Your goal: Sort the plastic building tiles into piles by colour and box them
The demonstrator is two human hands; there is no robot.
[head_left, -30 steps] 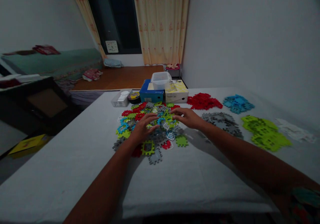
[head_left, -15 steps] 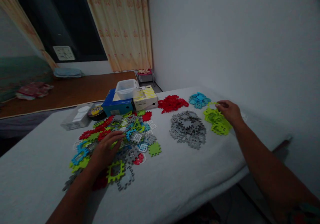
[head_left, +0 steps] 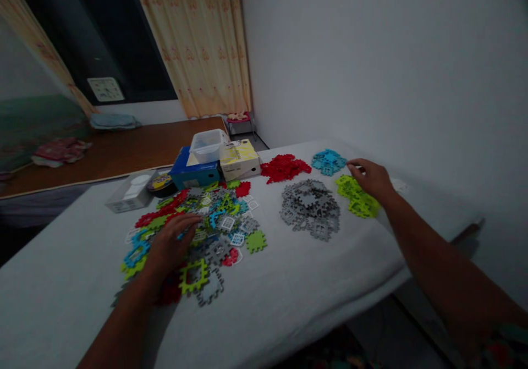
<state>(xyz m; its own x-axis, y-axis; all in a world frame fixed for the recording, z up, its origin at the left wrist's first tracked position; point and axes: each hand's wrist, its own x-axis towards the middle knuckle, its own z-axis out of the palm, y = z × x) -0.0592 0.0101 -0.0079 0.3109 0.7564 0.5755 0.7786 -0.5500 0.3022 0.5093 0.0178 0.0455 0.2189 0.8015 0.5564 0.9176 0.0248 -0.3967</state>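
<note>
My left hand (head_left: 172, 243) rests over a mixed heap of flat interlocking plastic tiles (head_left: 218, 248), its fingers stretched out and slightly apart. The heap has red, green, blue, grey and white pieces, and part of it is hidden beneath that hand and forearm. On the other side, my right hand (head_left: 369, 177) hovers just above the edge of a lime-green tile pile (head_left: 358, 197). Its fingers point left with a gap between thumb and forefinger, and no piece shows in them. Nearby lie a blue pile (head_left: 329, 161), a grey pile (head_left: 310, 209) and a red pile (head_left: 284, 168).
Behind the heap stand a blue box (head_left: 196, 172), a yellow and white box (head_left: 240, 159) and a clear plastic tub (head_left: 209, 144) on top. A clear container (head_left: 130, 193) and a dark round tin (head_left: 161, 184) sit left of them. A white wall (head_left: 371, 72) borders the table's right side.
My right hand has let go of a lime-green frame tile over the green pile and shifted slightly up and left. My left hand stays on the mixed heap, drawn back a little.
</note>
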